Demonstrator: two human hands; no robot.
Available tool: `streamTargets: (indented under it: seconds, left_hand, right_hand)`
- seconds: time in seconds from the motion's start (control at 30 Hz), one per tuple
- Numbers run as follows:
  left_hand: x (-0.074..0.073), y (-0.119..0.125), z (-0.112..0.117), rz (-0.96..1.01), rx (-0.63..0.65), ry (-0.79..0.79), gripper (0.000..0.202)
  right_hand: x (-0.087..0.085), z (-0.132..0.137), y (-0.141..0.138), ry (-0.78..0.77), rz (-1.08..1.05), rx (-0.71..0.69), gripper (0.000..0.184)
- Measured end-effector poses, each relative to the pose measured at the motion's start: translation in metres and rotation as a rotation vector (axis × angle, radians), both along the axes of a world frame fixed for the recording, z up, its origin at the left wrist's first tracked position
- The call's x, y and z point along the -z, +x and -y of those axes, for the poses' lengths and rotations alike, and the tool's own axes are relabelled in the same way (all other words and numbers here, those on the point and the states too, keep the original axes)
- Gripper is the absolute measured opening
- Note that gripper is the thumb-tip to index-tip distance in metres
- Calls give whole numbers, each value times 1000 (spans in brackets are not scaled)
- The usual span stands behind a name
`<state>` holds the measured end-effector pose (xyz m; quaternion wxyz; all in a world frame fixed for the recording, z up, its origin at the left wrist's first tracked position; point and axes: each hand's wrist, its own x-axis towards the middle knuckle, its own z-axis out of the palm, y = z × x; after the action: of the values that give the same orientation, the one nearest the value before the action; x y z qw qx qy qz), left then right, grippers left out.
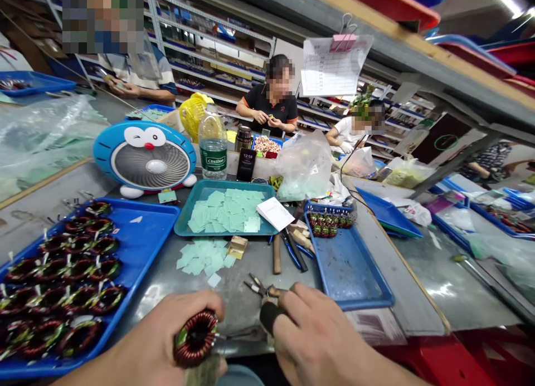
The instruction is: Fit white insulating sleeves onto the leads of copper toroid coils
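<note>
The left hand (165, 341) pinches a red-brown copper-wound toroid coil (195, 338) by its rim, over the near edge of the grey metal counter (238, 313). The right hand (313, 336) closes around black-handled steel pliers (256, 286), near a blue plastic tray (142, 235) of similar coils.

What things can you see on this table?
Copper coils: many, red-brown, blue tray, left.
Paper squares: many, pale green, teal tray.
Fan: one, blue, behind trays.
Water bottle: one, clear, beside fan.
Pliers: one, blue-handled, near teal tray.
Small coils: several, green and red, right blue tray.
Co-workers: three or more, beyond table.
Left hand grip: holding a copper coil.
Right hand grip: holding black-handled pliers.
</note>
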<state>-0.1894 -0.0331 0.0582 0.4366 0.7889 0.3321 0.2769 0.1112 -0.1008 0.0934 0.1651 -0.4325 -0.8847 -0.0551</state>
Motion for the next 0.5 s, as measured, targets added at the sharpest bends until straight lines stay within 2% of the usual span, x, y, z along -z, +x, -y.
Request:
streamTargets:
  seconds: [0.1, 0.2, 0.33, 0.4, 0.5]
  left_hand:
    - [-3, 0, -10, -84, 70, 168, 34]
    - [-8, 4, -16, -67, 27, 175, 30]
    - [-15, 8, -15, -40, 14, 208, 36]
    - [-14, 8, -14, -56, 11, 241, 37]
    - [-5, 4, -14, -76, 41, 285, 35]
  right_hand:
    - [-9, 0, 6, 16, 41, 16, 26]
    - [-9, -3, 6, 30, 47, 41, 26]
    - [-4, -4, 4, 29, 66, 45, 28]
    - [-4, -5, 4, 36, 72, 38, 28]
    - [-8, -7, 5, 59, 71, 21, 29]
